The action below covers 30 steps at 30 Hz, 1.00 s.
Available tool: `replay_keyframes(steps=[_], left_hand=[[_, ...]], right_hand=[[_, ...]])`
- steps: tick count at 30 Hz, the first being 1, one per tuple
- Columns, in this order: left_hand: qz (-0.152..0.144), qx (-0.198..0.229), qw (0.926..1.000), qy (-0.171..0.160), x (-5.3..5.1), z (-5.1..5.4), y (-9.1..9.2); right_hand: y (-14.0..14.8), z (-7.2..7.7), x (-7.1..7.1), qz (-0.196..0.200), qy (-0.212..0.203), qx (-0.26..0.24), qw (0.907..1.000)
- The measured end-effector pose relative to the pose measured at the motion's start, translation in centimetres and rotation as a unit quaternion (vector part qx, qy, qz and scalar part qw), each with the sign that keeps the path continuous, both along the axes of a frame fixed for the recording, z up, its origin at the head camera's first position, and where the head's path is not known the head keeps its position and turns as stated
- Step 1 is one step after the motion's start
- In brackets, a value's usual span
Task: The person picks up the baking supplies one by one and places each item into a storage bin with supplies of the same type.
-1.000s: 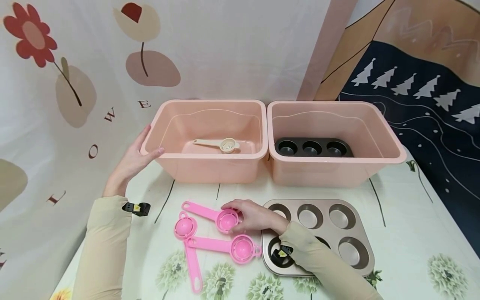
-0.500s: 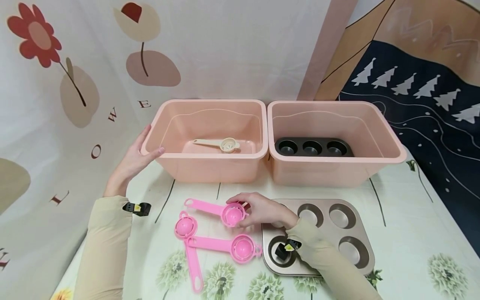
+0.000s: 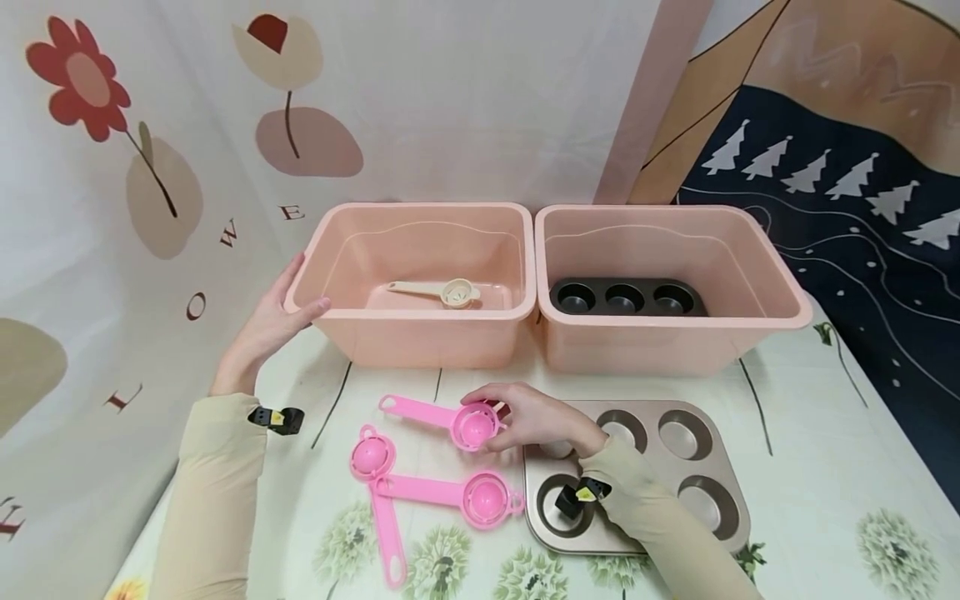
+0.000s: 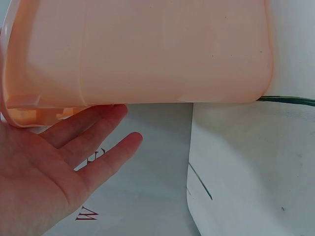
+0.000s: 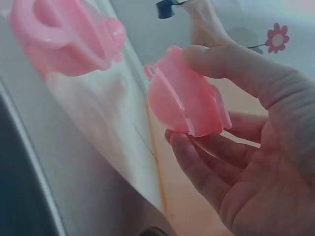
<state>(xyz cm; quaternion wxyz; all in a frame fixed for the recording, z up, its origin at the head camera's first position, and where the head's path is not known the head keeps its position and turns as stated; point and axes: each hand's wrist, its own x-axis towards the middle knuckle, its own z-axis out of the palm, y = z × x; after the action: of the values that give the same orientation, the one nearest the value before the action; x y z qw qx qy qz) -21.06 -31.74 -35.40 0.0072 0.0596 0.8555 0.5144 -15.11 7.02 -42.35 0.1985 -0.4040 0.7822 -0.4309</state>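
Note:
My right hand (image 3: 543, 417) pinches the cup end of a pink egg separator (image 3: 475, 427), its handle pointing left. In the right wrist view, thumb and fingers hold this pink separator (image 5: 179, 96) at opposite sides. Two more pink egg separators, one upright-lying (image 3: 372, 456) and one sideways (image 3: 483, 498), lie on the table with their ends overlapping. My left hand (image 3: 264, 329) rests at the near left corner of the left pink bin (image 3: 420, 342). In the left wrist view its fingers (image 4: 108, 162) are mostly straight, some touching the bin below its rim.
A beige egg separator (image 3: 456, 293) lies inside the left bin. The right pink bin (image 3: 660, 346) holds a black muffin pan (image 3: 624, 295). Under my right forearm, on the floral tablecloth (image 3: 817, 483), is a champagne-coloured muffin pan (image 3: 660, 475) with several cups.
My right hand has moved to the right, drawing the pinched pink egg separator along with it, away from the other two. My left hand stays at the bin's corner.

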Motion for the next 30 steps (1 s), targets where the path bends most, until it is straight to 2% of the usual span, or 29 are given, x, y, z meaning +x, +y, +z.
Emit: replay_keyframes(steps=[11, 22, 30], left_hand=[[-0.007, 0.004, 1.0, -0.004, 0.1, -0.2, 0.1], [-0.006, 0.015, 0.9999, 0.003, 0.2, -0.3, 0.1], [-0.003, 0.006, 1.0, 0.001, -0.1, -0.3, 0.1]], right_hand=[[0.7, 0.8, -0.1, 0.0, 0.023, -0.013, 0.9997], [1.2, 1.7, 0.0, -0.02, -0.016, -0.037, 0.999], [1.6, 2.2, -0.1, -0.013, 0.012, -0.051, 0.9985]])
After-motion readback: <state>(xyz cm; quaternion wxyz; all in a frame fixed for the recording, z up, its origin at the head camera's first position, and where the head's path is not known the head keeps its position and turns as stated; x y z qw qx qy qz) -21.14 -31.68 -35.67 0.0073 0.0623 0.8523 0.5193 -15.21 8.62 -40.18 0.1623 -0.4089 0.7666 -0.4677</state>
